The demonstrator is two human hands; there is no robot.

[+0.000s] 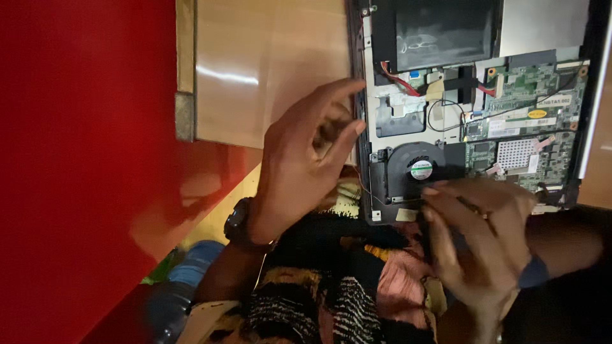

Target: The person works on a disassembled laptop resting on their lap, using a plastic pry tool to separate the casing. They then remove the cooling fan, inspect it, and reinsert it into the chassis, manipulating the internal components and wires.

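**Two hands at the edge of an opened laptop**

Beside the left hand's fingers (pixel 331 121) lies an opened laptop (pixel 475 95) with its bottom cover off, resting on a pale wooden surface (pixel 268 64). The left hand (pixel 299 159) is raised at the laptop's near edge, thumb and forefinger curled toward each other with a small gap between them; whether anything tiny sits in that pinch cannot be told. A dark watch (pixel 239 223) wraps the wrist.

Just ahead of the right hand's fingers (pixel 446 210) sits a round black cooling fan (pixel 417 169) with a small circular green-and-white label at its hub. The right hand (pixel 484 242) is blurred (it is in motion), its fingers bent and close together right at the fan housing's lower edge; what they hold, if anything, is unclear.

Beyond the fan, away from both sets of fingers, a green circuit board (pixel 535 121) carries a small yellow oval sticker, white rectangular labels and a silvery perforated square. Farther still is a flat black battery pack (pixel 440 32), with red wires (pixel 398 79) running under it.

Beneath the wrists is patterned cloth (pixel 344 286) in black, white, pink and yellow. Left of the left fingers stands a large red panel (pixel 83 159).
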